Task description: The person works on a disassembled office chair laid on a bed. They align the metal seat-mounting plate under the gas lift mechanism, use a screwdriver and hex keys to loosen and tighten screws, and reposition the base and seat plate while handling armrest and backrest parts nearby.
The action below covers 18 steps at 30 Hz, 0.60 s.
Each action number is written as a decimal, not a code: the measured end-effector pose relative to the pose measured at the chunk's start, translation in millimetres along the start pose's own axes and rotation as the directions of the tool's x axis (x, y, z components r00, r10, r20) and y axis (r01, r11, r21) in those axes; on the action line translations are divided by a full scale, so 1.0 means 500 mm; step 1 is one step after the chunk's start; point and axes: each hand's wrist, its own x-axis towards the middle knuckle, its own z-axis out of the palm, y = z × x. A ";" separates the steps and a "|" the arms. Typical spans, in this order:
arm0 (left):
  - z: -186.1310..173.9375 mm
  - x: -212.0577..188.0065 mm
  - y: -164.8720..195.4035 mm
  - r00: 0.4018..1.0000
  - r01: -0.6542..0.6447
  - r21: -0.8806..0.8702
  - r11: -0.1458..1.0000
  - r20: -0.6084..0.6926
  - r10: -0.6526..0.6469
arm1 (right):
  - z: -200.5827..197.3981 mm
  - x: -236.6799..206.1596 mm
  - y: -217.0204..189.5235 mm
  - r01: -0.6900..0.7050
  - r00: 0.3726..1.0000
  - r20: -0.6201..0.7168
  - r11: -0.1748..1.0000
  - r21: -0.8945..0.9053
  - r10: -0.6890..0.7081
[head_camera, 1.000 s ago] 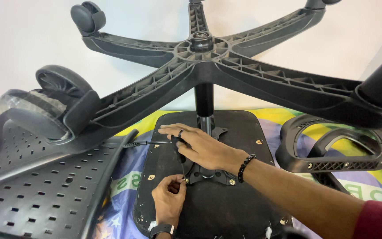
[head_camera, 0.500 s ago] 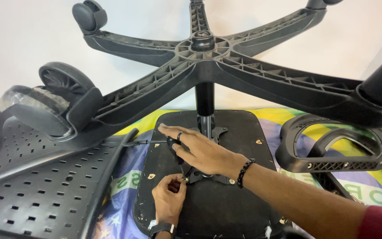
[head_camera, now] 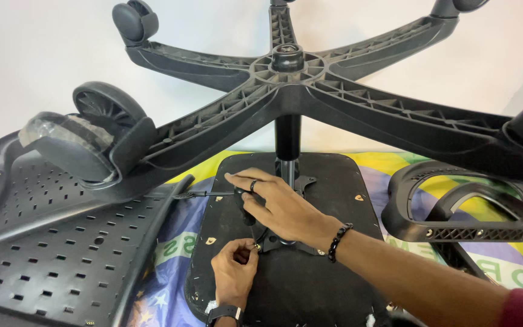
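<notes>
An office chair lies upside down, its black seat underside (head_camera: 328, 181) facing up and its five-arm wheeled base (head_camera: 286, 79) overhead on the gas column (head_camera: 287, 142). My right hand (head_camera: 276, 203) rests flat on the metal mechanism plate (head_camera: 295, 242) at the seat's middle, a ring on one finger and a bead bracelet at the wrist. My left hand (head_camera: 234, 272) is just below it, fingers pinched on a small brass-coloured screw (head_camera: 255, 247) at the plate's near-left corner. A thin black lever (head_camera: 204, 195) sticks out leftward past my right fingertips.
A perforated black backrest (head_camera: 62, 254) lies to the left with a castor wheel (head_camera: 101, 130) above it. Two black armrest loops (head_camera: 464, 209) lie at the right. All of it sits on a colourful printed cloth (head_camera: 174, 254) in front of a white wall.
The view has shifted slightly. My right hand stays on the plate, and my left hand keeps working at the screw with small finger movements.
</notes>
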 end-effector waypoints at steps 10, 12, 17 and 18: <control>-0.006 -0.003 0.009 1.000 0.010 -0.002 1.000 0.024 -0.010 | -0.011 0.012 -0.007 -0.423 0.900 0.082 0.904 -0.065 0.427; -0.010 -0.004 0.011 0.999 0.018 0.001 1.000 0.029 -0.018 | -0.009 0.010 -0.007 -0.466 0.877 0.077 0.878 -0.107 0.474; -0.012 -0.006 0.014 0.999 0.021 0.010 1.000 0.029 -0.021 | -0.015 -0.002 0.004 0.041 0.999 0.010 0.997 0.062 -0.042; -0.012 -0.007 0.014 0.999 0.021 0.007 1.000 0.029 -0.021 | -0.016 -0.003 0.006 0.040 0.999 0.023 0.993 0.111 -0.043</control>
